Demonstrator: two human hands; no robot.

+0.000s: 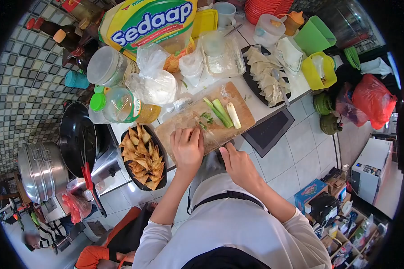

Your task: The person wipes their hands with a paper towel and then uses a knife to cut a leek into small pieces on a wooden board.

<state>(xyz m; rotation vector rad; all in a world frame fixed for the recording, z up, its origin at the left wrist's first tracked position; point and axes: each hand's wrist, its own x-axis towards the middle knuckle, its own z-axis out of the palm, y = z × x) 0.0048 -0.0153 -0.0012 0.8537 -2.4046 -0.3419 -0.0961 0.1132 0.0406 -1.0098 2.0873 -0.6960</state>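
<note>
White sleeves (296,226) lead to two bare hands at the near edge of a brown chopping board (179,120). The right hand (239,165) is closed around a knife (216,142), its handle hidden and its thin blade angled over the board. The left hand (186,145) lies with fingers curled downward; whether they pinch anything, I cannot tell. Just beyond the fingertips are chopped green bits (206,117); farther right lie cut green stalks (220,112) and a white stalk piece (233,115). The step in hand looks like fine chopping, partly done. Another cut would call for a steady left hand, fingertips tucked clear of the blade. Left of the board, a black dish (164,172) holds golden fried triangles (142,154). Beyond the board's far right corner, pale, floppy wrappers (265,71) fill a black tray (246,50).
</note>
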